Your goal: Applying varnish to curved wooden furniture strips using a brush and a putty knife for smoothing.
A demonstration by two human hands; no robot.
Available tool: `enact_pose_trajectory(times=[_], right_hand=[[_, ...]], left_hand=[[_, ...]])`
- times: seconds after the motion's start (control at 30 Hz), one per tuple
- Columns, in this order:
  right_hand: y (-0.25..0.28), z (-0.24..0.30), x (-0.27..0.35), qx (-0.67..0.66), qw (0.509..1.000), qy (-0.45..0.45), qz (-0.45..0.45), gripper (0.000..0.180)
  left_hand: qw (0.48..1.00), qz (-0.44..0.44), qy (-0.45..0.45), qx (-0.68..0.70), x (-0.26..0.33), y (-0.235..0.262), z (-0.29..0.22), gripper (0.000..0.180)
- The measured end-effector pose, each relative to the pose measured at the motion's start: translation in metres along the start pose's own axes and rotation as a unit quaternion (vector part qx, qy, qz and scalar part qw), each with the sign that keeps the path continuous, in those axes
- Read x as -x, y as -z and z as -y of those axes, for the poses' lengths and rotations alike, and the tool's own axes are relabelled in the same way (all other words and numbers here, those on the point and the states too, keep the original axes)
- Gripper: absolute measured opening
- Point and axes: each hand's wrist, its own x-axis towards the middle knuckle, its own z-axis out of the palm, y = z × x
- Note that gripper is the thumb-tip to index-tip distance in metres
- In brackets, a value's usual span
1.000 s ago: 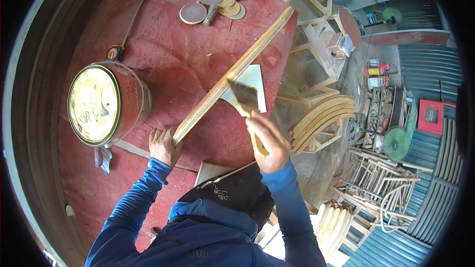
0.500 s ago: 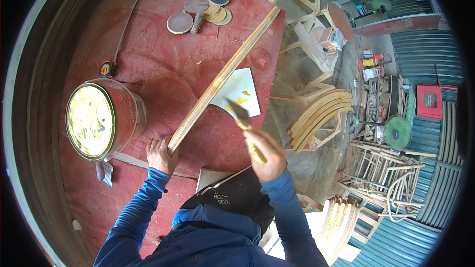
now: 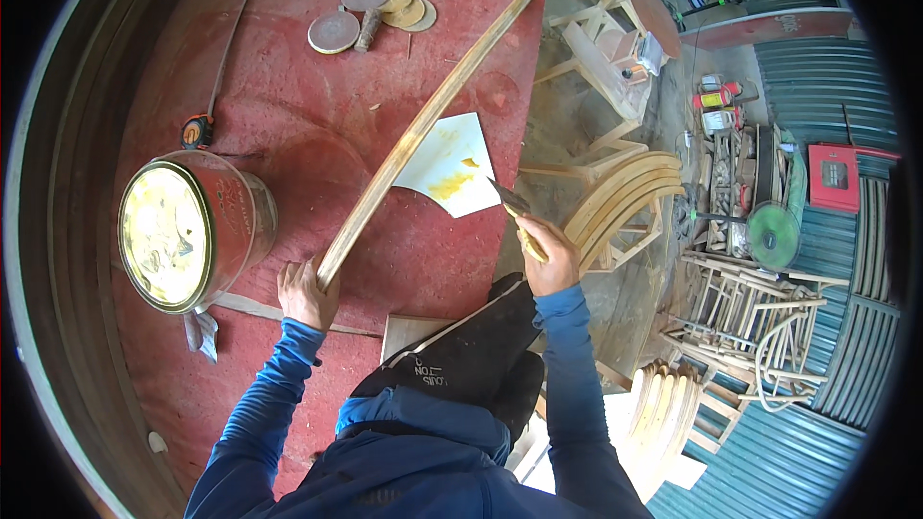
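My left hand (image 3: 307, 295) is closed round the near end of a long wooden strip (image 3: 415, 141), which slants away to the far right across the red tabletop (image 3: 332, 168). In my right hand (image 3: 552, 257) is a putty knife (image 3: 511, 198) with a yellowish handle, its dark blade tip at the edge of a white sheet (image 3: 468, 138). Yellow paste (image 3: 447, 185) is smeared on that sheet, with a small thicker dab near its middle. The sheet lies just right of the wooden strip.
A large paint bucket (image 3: 252, 216) with a yellow-smeared lid stands at left. Behind it lies a tape measure (image 3: 197, 132), its tape pulled out. Round sanding discs (image 3: 334, 32) rest on the far tabletop. Curved wooden pieces (image 3: 625, 194) are stacked at right, near a green fan (image 3: 773, 235).
My right hand has moved right and slightly away from me, taking the blade from over the sheet to its right edge. My left hand keeps its grip on the strip.
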Motion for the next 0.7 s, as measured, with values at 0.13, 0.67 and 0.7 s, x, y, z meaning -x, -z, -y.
enact_pose_trajectory(times=[0.13,0.67,0.7], right_hand=[[-0.014,-0.005,0.003,0.006,1.000,0.022,0.013,0.028],[-0.039,-0.023,-0.013,0.007,0.997,0.043,0.069,0.035],[-0.036,-0.022,-0.015,0.006,0.997,0.044,0.069,0.035]], left_hand=[[1.000,-0.002,-0.001,-0.013,0.000,-0.003,0.002,0.036],[1.000,-0.001,0.001,-0.017,-0.001,-0.002,0.001,0.035],[1.000,0.001,0.000,-0.012,0.000,-0.001,0.001,0.035]])
